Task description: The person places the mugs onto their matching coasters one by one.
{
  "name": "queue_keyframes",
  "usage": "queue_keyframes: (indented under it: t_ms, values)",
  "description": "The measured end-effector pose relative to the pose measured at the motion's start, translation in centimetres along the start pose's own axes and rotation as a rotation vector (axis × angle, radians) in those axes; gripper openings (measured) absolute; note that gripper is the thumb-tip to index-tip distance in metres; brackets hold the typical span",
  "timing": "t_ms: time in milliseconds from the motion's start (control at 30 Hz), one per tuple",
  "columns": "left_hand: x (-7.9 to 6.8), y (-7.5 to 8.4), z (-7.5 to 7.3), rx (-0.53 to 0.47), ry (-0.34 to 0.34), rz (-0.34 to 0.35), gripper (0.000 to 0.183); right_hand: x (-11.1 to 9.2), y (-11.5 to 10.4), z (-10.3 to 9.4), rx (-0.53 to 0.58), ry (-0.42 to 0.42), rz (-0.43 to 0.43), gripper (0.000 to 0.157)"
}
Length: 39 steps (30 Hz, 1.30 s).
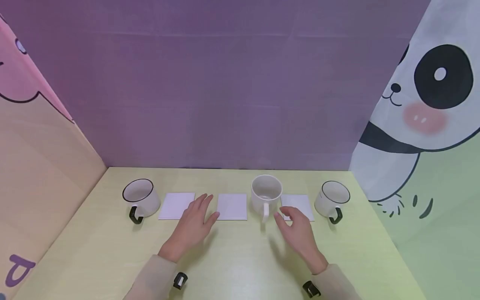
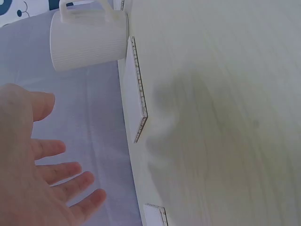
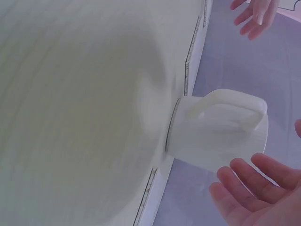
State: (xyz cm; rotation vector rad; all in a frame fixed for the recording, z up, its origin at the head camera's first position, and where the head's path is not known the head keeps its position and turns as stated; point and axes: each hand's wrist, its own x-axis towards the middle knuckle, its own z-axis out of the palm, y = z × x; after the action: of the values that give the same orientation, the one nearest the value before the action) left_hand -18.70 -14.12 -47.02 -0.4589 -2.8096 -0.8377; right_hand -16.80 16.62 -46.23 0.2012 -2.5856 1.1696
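Observation:
An all-white ribbed mug stands upright between the middle and right white square boards, its handle towards me. My right hand hovers beside its handle, over the near edge of the right board. In the right wrist view, the fingers of this hand are relaxed and hold nothing, close to the mug. My left hand is raised between the left board and the middle board. Its spread fingers are empty, as the left wrist view of the hand shows.
At the left stands a white mug with a black rim and handle; a similar mug stands at the right. A purple cloth wall closes off the back of the pale wooden table, with printed panels on both sides.

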Motion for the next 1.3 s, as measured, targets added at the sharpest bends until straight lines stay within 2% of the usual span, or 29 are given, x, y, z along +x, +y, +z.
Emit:
queue_keyframes:
  t_ms: [200, 333, 533, 700, 1067, 1200, 1300]
  values:
    - [0.3, -0.3, -0.1, -0.021, -0.012, -0.005, 0.057, 0.4, -0.7, 0.6, 0.095, 0.014, 0.009, 0.02]
    - [0.6, -0.3, -0.2, -0.018, -0.032, -0.008, 0.056, 0.7, -0.8, 0.8, 0.116, 0.0, -0.001, 0.017]
    - [1.0, -0.3, -0.3, -0.027, -0.066, -0.018, 0.057, 0.9, -1.0, 1.1, 0.172, -0.024, 0.056, 0.019]
    - [1.2, 0.0, -0.2, -0.043, -0.083, -0.03, 0.058, 1.2, -1.0, 1.4, 0.168, -0.03, 0.074, 0.02]
    - [2.0, 0.1, 0.1, -0.049, -0.096, -0.039, 0.058, 2.1, -0.9, 2.5, 0.207, -0.092, 0.167, 0.027]
    - [2.3, 0.1, 0.2, -0.047, -0.091, -0.041, 0.058, 2.4, -0.7, 2.6, 0.262, -0.104, 0.193, 0.026]
    - [2.5, 0.1, 0.2, -0.054, -0.09, -0.044, 0.057, 2.6, -0.7, 2.8, 0.363, -0.115, 0.234, 0.026]
